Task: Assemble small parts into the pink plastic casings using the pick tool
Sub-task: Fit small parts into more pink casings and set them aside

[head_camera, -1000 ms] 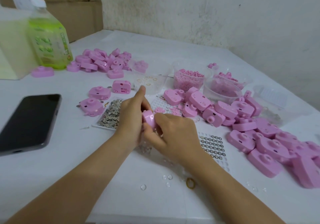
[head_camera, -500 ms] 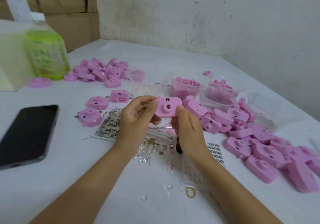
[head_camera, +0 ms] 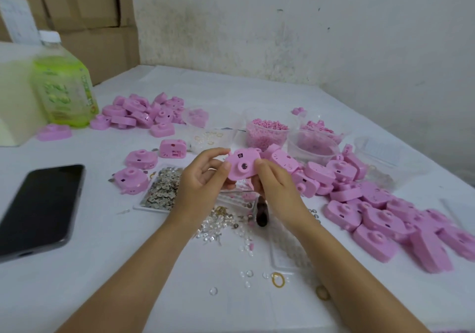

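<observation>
I hold one pink camera-shaped casing (head_camera: pixel 241 168) above the table, its round lens front turned toward me. My left hand (head_camera: pixel 200 186) pinches its left side between thumb and fingers. My right hand (head_camera: pixel 277 188) grips its right side. A dark pick tool handle (head_camera: pixel 261 215) sticks out below my right hand; I cannot tell whether the hand holds it. Under my hands lie a tray of small silver parts (head_camera: pixel 162 188) and loose clear lenses (head_camera: pixel 218 224).
A large heap of pink casings (head_camera: pixel 372 204) fills the right side, and another heap (head_camera: pixel 144 112) sits at the back left. Clear tubs of pink bits (head_camera: pixel 266 133) stand behind. A phone (head_camera: pixel 38 209) and a green bottle (head_camera: pixel 64 91) are on the left.
Both hands lifted the casing from near the table and turned its lens front toward me. The dark tool handle came into sight under the right hand.
</observation>
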